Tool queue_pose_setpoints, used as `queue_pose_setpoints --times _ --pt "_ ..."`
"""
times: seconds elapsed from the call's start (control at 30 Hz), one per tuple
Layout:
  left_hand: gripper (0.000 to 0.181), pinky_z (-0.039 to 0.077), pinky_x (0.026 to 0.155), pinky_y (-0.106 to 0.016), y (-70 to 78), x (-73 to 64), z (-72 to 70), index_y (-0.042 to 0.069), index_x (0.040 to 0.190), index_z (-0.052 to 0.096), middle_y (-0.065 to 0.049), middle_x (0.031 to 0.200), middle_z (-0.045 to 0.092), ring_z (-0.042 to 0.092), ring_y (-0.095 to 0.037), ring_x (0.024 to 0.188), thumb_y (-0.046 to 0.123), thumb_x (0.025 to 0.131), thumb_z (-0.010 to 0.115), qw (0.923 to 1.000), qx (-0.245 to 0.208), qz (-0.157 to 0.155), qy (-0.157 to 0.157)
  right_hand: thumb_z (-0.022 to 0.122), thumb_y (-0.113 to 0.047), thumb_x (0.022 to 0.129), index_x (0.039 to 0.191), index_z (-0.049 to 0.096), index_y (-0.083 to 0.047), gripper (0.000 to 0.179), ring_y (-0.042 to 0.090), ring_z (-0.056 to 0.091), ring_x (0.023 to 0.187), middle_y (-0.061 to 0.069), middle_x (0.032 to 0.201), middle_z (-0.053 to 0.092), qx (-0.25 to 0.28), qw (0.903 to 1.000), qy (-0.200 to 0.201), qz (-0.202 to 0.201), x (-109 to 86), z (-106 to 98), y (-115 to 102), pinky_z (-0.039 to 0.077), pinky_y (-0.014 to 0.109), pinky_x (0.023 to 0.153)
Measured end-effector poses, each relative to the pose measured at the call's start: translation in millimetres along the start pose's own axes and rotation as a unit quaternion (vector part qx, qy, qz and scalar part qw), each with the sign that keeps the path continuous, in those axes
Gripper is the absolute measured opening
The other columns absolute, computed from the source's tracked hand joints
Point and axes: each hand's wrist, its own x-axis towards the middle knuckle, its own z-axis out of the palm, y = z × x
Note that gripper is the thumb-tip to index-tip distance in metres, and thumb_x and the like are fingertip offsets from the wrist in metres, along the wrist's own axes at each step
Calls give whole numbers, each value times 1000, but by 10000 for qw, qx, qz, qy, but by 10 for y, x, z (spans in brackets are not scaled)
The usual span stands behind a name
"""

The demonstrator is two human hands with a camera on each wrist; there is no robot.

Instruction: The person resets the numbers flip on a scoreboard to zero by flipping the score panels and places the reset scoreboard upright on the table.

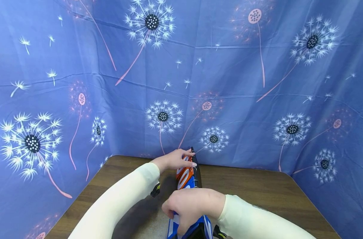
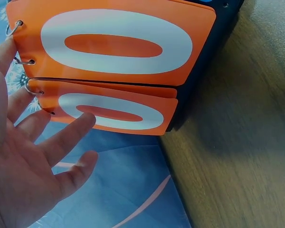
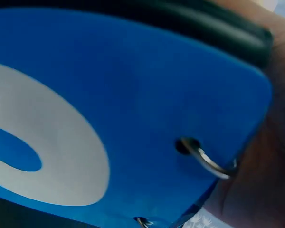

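A tabletop flip scoreboard (image 1: 185,177) stands on edge, running away from me, with orange and blue number cards ringed along its black top edge. My left hand (image 1: 176,160) reaches over its far end. The left wrist view shows two orange cards (image 2: 118,66) reading 0; the fingers (image 2: 69,135) are spread, nearly straight, at the rings. My right hand (image 1: 194,206) grips the near end, fingers bent over the top. Close up in the right wrist view, a blue card (image 3: 147,90) with a pale digit hangs on metal rings, and part of the palm (image 3: 270,161) lies behind it.
The scoreboard rests on a brown wood-grain table (image 1: 247,189) with a greyish area (image 1: 153,225) near me. A blue dandelion-print curtain (image 1: 229,73) encloses the table's back and sides. Dark devices (image 1: 155,190) are strapped at both wrists.
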Motion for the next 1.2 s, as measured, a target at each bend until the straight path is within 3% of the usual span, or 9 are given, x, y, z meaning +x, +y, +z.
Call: queue_pose_setpoints --times 0.27,0.4,0.53,0.6,0.73,0.8,0.9,1.03,1.2 --pt "70 23 128 -56 7 -1 -1 31 153 50 -2 172 24 18 -33 161 64 93 64 10000 20 -35 -12 88 -37 78 89 75 -28 19 -6 52 57 -23 64 57 -980 9933 -195 580 -59 158 -86 43 13 50" --pt "70 23 128 -55 -2 -3 1 31 153 50 -2 172 23 18 -33 161 64 93 64 10000 6 -25 -35 85 -40 82 99 75 -29 23 -9 54 64 -22 75 64 -588 9973 83 440 -182 135 -71 45 10 56" --pt "69 25 128 -54 -4 -3 -1 30 153 50 -3 172 24 19 -32 161 63 94 64 10000 21 -20 -43 81 -45 86 106 71 -28 28 -9 57 76 -19 91 71 149 9956 927 56 -450 53 4 47 9 66" --pt "69 25 128 -54 5 -1 -6 30 153 50 -3 172 24 20 -32 161 62 94 64 10000 32 -41 -57 80 -44 88 109 71 -27 28 -7 60 81 -17 98 73 425 9858 1613 -166 -626 47 72 50 11 72" --pt "70 24 128 -54 33 15 -18 31 153 50 -2 172 24 20 -31 161 64 92 65 9999 2 -148 -56 82 -40 87 108 69 -26 29 5 68 97 -10 107 75 474 9444 3224 -430 -964 200 247 57 25 85" --pt "71 23 128 -56 43 19 -25 32 153 51 -1 172 24 19 -31 161 65 91 66 9998 -8 -198 -21 84 -39 85 109 68 -26 31 7 69 104 -10 110 74 592 9296 3627 -282 -1085 327 339 58 30 89" --pt "73 22 128 -57 44 28 -33 32 153 51 -1 172 24 19 -33 161 66 90 66 9998 -6 -209 16 86 -44 81 115 67 -30 40 6 67 104 -14 111 73 1128 9320 3424 381 -1177 515 451 57 31 89" --pt "74 22 128 -58 25 37 -27 31 154 50 -2 173 23 18 -34 161 67 90 65 9998 20 -178 -9 87 -54 75 123 66 -27 59 3 65 106 -16 114 71 1587 9461 2512 1289 -1159 718 554 58 31 88" --pt "73 23 127 -57 7 36 2 32 154 49 -1 172 24 19 -34 161 66 91 65 9998 -29 -182 -18 86 -60 73 124 62 -27 65 4 66 102 -11 115 70 1882 9512 1911 1527 -1070 879 620 58 28 80"
